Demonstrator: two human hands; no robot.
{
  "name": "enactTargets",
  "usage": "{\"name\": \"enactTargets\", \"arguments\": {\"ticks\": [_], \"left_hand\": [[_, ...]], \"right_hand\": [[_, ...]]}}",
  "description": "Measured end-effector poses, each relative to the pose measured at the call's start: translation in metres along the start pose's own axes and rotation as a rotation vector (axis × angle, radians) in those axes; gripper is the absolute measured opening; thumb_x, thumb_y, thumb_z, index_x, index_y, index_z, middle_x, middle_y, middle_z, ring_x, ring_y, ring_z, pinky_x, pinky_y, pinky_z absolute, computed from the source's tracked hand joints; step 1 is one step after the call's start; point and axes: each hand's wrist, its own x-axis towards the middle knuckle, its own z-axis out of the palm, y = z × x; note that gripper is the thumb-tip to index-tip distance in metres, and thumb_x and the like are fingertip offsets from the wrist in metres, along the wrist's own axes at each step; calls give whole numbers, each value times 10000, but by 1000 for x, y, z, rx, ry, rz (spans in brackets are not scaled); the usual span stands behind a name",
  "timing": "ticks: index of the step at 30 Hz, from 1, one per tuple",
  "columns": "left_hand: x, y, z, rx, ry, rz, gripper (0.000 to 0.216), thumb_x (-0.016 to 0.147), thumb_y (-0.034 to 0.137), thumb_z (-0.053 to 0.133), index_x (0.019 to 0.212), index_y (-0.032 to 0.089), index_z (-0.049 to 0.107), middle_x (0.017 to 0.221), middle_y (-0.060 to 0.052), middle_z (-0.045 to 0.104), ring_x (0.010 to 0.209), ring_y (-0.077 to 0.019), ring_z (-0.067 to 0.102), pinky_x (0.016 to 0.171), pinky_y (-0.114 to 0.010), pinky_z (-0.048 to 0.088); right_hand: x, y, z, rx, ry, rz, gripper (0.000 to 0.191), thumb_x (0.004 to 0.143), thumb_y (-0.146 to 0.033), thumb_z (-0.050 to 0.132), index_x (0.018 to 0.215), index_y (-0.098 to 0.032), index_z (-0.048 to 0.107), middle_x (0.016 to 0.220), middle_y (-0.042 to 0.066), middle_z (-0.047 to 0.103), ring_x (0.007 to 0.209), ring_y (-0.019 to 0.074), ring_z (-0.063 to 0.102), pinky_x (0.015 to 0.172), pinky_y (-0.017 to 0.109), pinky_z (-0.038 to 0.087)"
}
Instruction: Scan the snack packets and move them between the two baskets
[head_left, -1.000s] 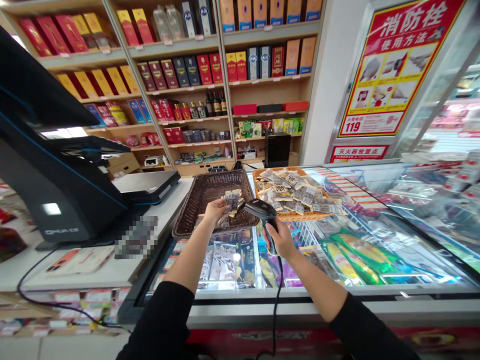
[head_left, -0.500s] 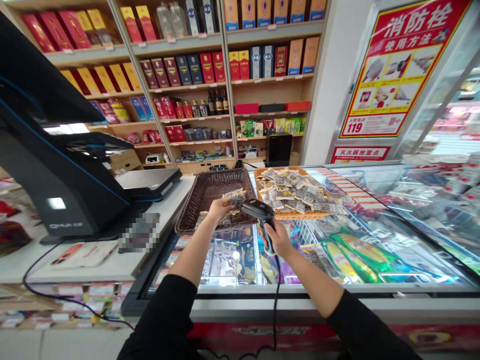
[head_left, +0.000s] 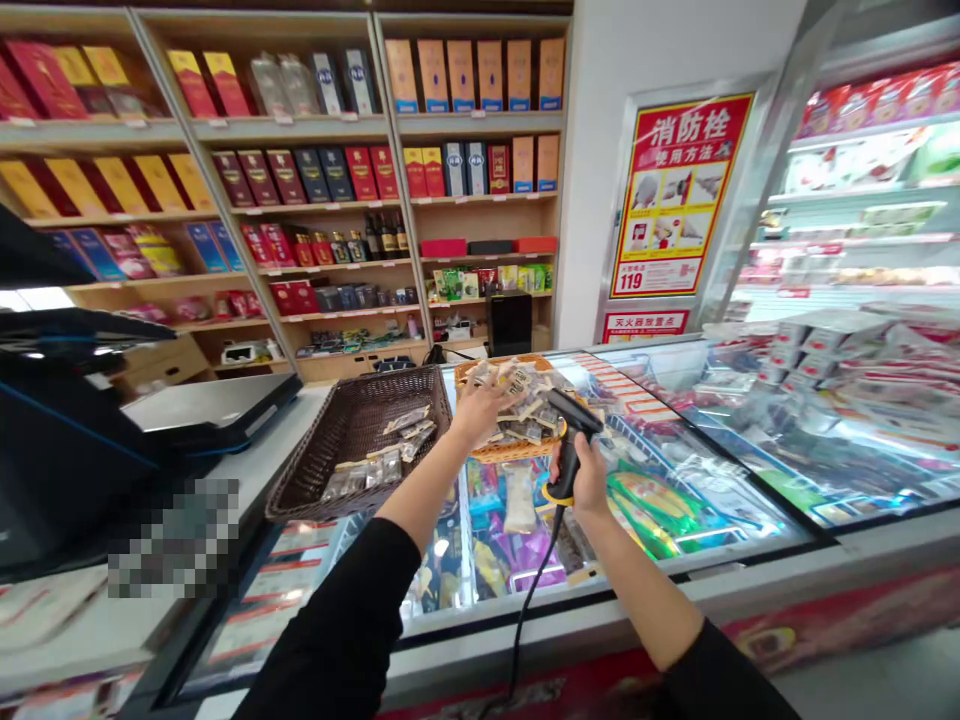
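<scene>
My left hand (head_left: 480, 405) reaches over the orange wicker basket (head_left: 517, 450), fingers spread on the heap of small snack packets (head_left: 517, 400) in it. Nothing shows in its grasp. My right hand (head_left: 586, 482) is closed round the handle of a black barcode scanner (head_left: 571, 418), whose head points up and left toward the heap. The scanner's cable (head_left: 531, 595) hangs down over the counter's front. Left of the orange basket stands a dark brown wicker basket (head_left: 330, 440) with several packets (head_left: 397, 440) lying in it.
Both baskets rest on a glass-topped chest freezer (head_left: 697, 480) full of frozen goods. A black till with screen (head_left: 67, 440) stands on the white counter at left. Shelves of boxed bottles (head_left: 315, 170) line the back wall. An open chiller (head_left: 862, 250) is at right.
My left hand has let go of the packet it held by the scanner and moved right to the orange basket. The scanner has tilted upward. My view has swung to the right.
</scene>
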Motion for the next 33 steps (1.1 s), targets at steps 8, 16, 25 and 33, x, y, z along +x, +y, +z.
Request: {"name": "enactTargets", "arguments": {"ticks": [8,16,25,33], "left_hand": [[10,-15,11,151,-86,38,663,709,-25,380,1279,291,499,1419,7,389,1352,-188,256,1119,-466,140],[-80,-108,-35,196,-55,-567,475,708,70,498,1143,206,632,1223,-62,593,1188,-233,492,1029,-314,342],[-124,-149,-12,147,-89,-844,757,696,99,564,1404,117,296,1452,-180,292,1346,-274,257,1048,-377,297],[-115,-144,-6,186,-325,-767,670,777,194,472,1409,290,269,1383,-111,420,1310,-331,290,1017,-584,201]], "right_hand": [[-4,4,-19,-25,-6,48,365,715,-533,626,724,-208,461,542,-52,551,312,94,467,279,209,360],[-17,43,41,-59,-315,155,355,763,-537,579,747,-207,449,558,-53,549,319,79,452,289,196,350],[-20,95,64,-59,-429,143,329,796,-520,554,796,-210,441,579,-66,533,325,66,451,305,184,350],[-21,101,53,-38,-382,215,330,795,-515,568,783,-206,454,586,-53,554,336,71,466,298,180,354]]}}
